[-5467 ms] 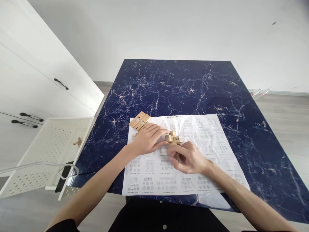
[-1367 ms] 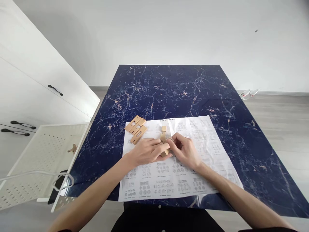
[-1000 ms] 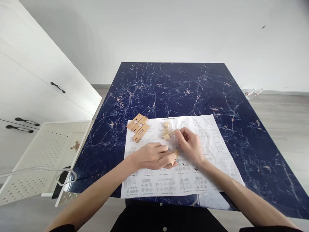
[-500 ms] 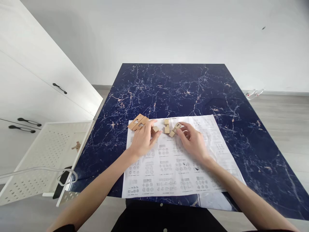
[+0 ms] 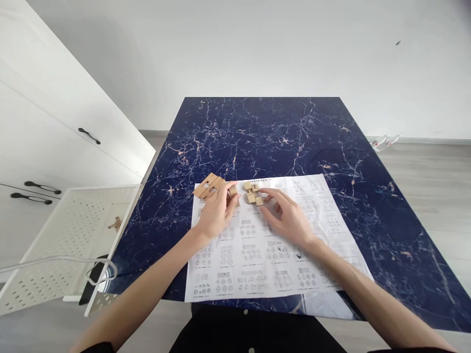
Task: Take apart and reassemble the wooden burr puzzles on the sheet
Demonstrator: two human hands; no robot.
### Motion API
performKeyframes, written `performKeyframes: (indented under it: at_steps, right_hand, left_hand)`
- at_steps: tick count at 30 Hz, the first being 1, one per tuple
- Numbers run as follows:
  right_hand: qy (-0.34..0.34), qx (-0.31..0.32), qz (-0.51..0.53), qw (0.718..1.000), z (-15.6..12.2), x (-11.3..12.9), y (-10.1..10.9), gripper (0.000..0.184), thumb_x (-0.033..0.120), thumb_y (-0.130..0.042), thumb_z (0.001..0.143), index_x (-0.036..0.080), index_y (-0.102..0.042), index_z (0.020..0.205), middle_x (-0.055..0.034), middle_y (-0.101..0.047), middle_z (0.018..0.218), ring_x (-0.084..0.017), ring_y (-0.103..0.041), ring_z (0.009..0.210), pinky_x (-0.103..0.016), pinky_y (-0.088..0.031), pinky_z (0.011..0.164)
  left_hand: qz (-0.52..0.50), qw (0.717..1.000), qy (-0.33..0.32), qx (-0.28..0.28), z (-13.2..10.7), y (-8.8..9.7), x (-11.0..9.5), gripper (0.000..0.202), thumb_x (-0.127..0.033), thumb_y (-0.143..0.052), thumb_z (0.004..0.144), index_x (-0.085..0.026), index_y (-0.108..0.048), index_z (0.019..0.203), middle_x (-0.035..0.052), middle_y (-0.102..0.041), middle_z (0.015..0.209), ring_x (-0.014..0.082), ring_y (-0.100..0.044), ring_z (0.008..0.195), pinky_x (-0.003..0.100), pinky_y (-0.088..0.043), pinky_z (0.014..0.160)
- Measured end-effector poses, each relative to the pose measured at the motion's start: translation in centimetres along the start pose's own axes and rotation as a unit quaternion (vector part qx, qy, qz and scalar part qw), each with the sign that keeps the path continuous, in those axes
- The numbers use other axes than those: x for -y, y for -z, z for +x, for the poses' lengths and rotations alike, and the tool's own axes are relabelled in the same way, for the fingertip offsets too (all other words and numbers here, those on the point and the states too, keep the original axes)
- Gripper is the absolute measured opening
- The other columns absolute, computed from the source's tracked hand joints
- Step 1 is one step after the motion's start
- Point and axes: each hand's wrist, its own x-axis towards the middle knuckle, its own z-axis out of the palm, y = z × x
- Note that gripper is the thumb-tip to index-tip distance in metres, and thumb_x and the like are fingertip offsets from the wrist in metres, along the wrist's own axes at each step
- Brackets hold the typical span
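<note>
My left hand (image 5: 214, 212) is closed, with thumb and fingers pinching a small notched wooden puzzle piece (image 5: 233, 191), partly covered by the fingers. Just right of it, a wooden puzzle piece marked 3 (image 5: 255, 188) sits against another light wooden piece (image 5: 250, 198); the two overlap in view, so where they join is unclear. My right hand (image 5: 289, 215) has its index finger and thumb on the right edges of the marked piece. Touching or close behind the left fingers is a flat wooden frame (image 5: 211, 185) with cut-outs. A printed sheet of puzzle diagrams (image 5: 268, 255) lies underneath.
The sheet rests near the front edge of a dark blue marble-patterned table (image 5: 257, 137). To the left stand a white perforated basket (image 5: 47, 255), with a wooden piece (image 5: 116, 223) inside, and white cabinets (image 5: 55, 132) with black handles. Clear objects (image 5: 385, 142) are beyond the table's right edge.
My right hand has shifted the piece marked 3 leftward and turned it, bringing it up against the other piece. The piece in my left hand has tilted and moved slightly left.
</note>
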Motion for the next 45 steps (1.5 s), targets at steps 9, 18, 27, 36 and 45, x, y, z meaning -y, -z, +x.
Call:
performKeyframes:
  at_steps: [9,18,27,36,45]
  right_hand:
    - [0.131,0.056,0.000,0.990,0.1,0.2,-0.1,0.056,0.018,-0.062,0.103,0.029,-0.051,0.156,-0.0120,-0.067,0.148,-0.034,-0.062,0.135,-0.061,-0.056,0.111]
    - [0.155,0.043,-0.007,0.987,0.0,0.0,-0.3,0.047,0.015,-0.061,0.103,0.025,-0.058,0.148,-0.0130,-0.070,0.137,-0.033,-0.065,0.128,-0.059,-0.060,0.108]
    - [0.129,0.034,-0.002,0.991,-0.2,0.0,-0.4,0.044,0.017,-0.058,0.104,0.025,-0.062,0.147,-0.0147,-0.066,0.141,-0.034,-0.065,0.131,-0.059,-0.060,0.110]
    - [0.093,0.133,0.094,0.982,-0.7,0.1,-0.1,0.049,0.022,-0.049,0.110,0.031,-0.054,0.157,-0.0089,-0.067,0.153,-0.027,-0.077,0.117,-0.046,-0.069,0.094]
    - [-0.039,0.032,0.089,0.995,-0.4,0.9,0.1,0.024,0.025,-0.053,0.107,0.023,-0.071,0.122,-0.0061,-0.083,0.096,-0.022,-0.079,0.080,-0.032,-0.055,0.060]
  left_hand:
    - [0.155,0.986,-0.038,-0.042,0.4,0.0,0.6,0.053,-0.034,-0.041,0.115,-0.026,-0.032,0.167,0.0192,-0.053,0.147,0.0379,-0.051,0.141,0.061,-0.048,0.115]
    - [0.149,0.986,-0.056,-0.050,0.6,0.3,-0.2,0.030,-0.026,-0.047,0.112,-0.019,-0.050,0.142,0.0152,-0.065,0.141,0.0326,-0.059,0.135,0.053,-0.048,0.116]
    - [0.194,0.978,-0.035,-0.074,0.4,0.3,0.0,0.017,-0.029,-0.054,0.111,-0.020,-0.054,0.125,0.0178,-0.063,0.140,0.0386,-0.053,0.141,0.057,-0.046,0.113]
    - [0.104,0.989,-0.102,0.025,0.5,0.6,-0.6,0.051,-0.044,-0.059,0.109,-0.023,-0.043,0.152,0.0185,-0.055,0.157,0.0365,-0.053,0.146,0.058,-0.045,0.120]
    - [0.134,0.984,-0.107,0.049,0.6,0.5,-0.6,0.024,-0.028,-0.055,0.109,-0.021,-0.061,0.132,0.0136,-0.069,0.138,0.0341,-0.061,0.135,0.056,-0.050,0.113]
